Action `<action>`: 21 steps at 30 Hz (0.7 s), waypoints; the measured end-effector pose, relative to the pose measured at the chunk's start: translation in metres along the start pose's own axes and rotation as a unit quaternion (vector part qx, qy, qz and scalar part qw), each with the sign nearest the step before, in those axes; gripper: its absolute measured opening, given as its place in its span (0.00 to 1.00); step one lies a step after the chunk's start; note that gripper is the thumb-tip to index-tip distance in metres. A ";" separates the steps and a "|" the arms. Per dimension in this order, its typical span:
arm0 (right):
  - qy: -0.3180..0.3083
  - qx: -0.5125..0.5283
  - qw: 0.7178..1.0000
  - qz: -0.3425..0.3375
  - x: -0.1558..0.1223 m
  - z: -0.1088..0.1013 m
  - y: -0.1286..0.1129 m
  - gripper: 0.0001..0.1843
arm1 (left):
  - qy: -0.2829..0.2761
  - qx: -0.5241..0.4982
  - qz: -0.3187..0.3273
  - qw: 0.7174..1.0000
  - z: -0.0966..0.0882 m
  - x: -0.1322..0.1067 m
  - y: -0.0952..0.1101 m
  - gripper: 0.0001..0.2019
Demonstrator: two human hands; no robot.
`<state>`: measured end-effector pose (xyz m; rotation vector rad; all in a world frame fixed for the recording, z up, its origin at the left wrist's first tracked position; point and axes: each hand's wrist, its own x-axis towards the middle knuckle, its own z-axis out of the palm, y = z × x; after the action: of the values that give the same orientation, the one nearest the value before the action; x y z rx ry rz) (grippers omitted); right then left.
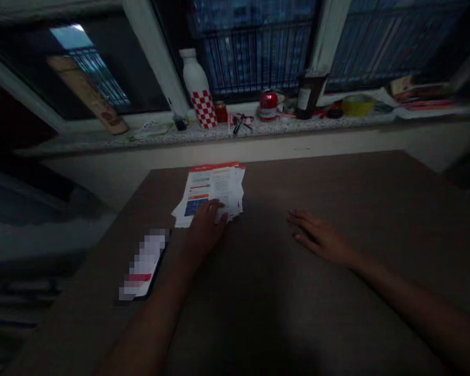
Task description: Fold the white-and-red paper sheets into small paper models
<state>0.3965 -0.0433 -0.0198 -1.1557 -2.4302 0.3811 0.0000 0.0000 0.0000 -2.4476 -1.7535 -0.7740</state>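
Observation:
My left hand [208,225] rests on the near edge of a small stack of printed papers [221,185], its fingers lying over the sheets and the thumb apart from them. The papers are white with orange, red and blue print and lie slightly fanned. My right hand [317,235] is stretched out low over the dark wooden table [337,193], fingers extended and holding nothing. To the left of my left forearm lies a phone [147,263] with a lit, pixelated screen.
Behind the table runs a speckled windowsill [215,137]. On it stand a white bottle with red checks [199,91], a small jar [221,112], a red can [268,106], a dark bottle [305,99] and a yellow container [358,105]. A tan cylinder [88,95] leans at the left.

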 end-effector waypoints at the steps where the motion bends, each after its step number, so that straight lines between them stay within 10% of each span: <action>1: 0.005 0.003 1.000 -0.002 0.000 0.001 0.000 0.29 | -0.015 0.001 -0.007 1.000 0.000 -0.001 -0.002 0.17; 21: 0.012 0.004 1.000 -0.009 0.002 0.004 0.000 0.28 | -0.091 -0.020 -0.052 0.994 -0.010 -0.002 -0.010 0.17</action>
<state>0.3936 -0.0421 -0.0232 -1.1283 -2.4137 0.3690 -0.0132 -0.0011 0.0049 -2.5442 -1.9603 -0.6158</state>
